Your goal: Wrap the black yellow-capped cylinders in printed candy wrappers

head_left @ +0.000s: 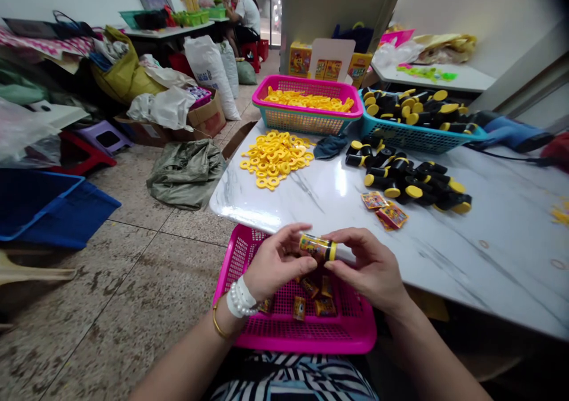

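Note:
Between my two hands is a small cylinder (315,246) with a printed yellow label and a yellow band at its right end. My left hand (281,260) pinches its left part with thumb and fingers. My right hand (367,265) grips the right end, where a pale, whitish part shows near the fingers. Below them, a pink basket (306,337) sits on my lap, with several wrapped cylinders (299,308) lying in it. Just beyond my hands, a few printed packets (392,215) rest on the table.
On the marble-patterned table (249,202) lie yellow rings (280,155), scissors (307,189), a dark cloth (331,146) and black cylinders with yellow ends (413,179). Behind them stand a pink basket (311,84) of yellow parts and a blue basket (413,135). Another person (247,13) sits far back.

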The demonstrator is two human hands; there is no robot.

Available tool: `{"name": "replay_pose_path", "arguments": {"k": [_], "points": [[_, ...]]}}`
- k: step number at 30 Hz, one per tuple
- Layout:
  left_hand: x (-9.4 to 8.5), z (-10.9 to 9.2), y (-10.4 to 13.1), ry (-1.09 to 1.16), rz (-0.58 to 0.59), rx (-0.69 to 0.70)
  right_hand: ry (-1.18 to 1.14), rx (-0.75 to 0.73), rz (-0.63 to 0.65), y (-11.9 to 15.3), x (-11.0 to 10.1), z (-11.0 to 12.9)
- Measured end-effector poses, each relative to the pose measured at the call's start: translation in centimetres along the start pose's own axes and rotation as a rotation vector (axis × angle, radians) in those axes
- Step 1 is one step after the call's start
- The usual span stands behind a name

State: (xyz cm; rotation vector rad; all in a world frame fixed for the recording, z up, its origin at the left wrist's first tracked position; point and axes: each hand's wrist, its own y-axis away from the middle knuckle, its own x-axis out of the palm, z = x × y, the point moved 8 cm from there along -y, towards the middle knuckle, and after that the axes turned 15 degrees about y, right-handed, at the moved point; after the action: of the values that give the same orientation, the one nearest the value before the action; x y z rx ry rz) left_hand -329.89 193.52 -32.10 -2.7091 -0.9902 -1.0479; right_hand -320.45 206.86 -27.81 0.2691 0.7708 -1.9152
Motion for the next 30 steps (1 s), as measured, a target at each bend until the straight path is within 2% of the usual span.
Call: {"name": "replay_pose_path", "arguments": {"k": [2,5,9,11,12,15,17,19,20,23,25,26,28,30], "points": [[0.3,0.3,0.0,-0.037,0.093,-0.077,0.131,-0.089,0.049,0.1,0.3,0.9],[0.3,1.0,-0.3,-0.059,0.112,-0.118,0.248,-0.227,0.046,0.5,0.3,2.3],[0.7,2.5,-0.5,-0.018,0.149,-0.183,0.306,-0.292,-0.018,1.5,0.0,2.9],[1.0,2.4,-0.3,-0.070,0.152,-0.147,0.335,-0.314,-0.055,2.1,0.0,3.0],[1.2,1.7,-0.1,-0.151,0.142,-0.078,0.322,-0.301,-0.074,2.4,0.0,2.9],[2.4,-0.9,0.7,-0.481,0.131,0.195,0.116,-0.080,-0.144,2.7,-0.3,1.3],[3.4,-1.6,1.1,-0.592,0.180,0.259,-0.080,0.112,-0.139,2.9,0.1,-0.3],[3.5,-1.3,0.9,-0.580,0.210,0.208,-0.155,0.205,-0.120,3.1,0.5,-0.9],[3.2,-0.9,0.7,-0.541,0.201,0.158,-0.119,0.195,-0.121,3.1,0.4,-0.8],[1.9,0.3,0.4,-0.383,0.151,0.010,0.128,0.042,-0.167,3.3,-0.1,0.6],[1.9,0.2,0.6,-0.399,0.163,0.049,0.170,0.010,-0.177,3.6,0.0,0.9],[2.2,0.0,0.9,-0.457,0.183,0.108,0.112,0.062,-0.180,3.8,0.2,0.4],[2.5,-0.2,1.3,-0.553,0.209,0.199,-0.094,0.274,-0.160,4.3,1.0,-1.5],[1.9,0.9,1.3,-0.483,0.197,0.126,-0.293,0.493,-0.055,5.0,2.7,-3.2]]}}
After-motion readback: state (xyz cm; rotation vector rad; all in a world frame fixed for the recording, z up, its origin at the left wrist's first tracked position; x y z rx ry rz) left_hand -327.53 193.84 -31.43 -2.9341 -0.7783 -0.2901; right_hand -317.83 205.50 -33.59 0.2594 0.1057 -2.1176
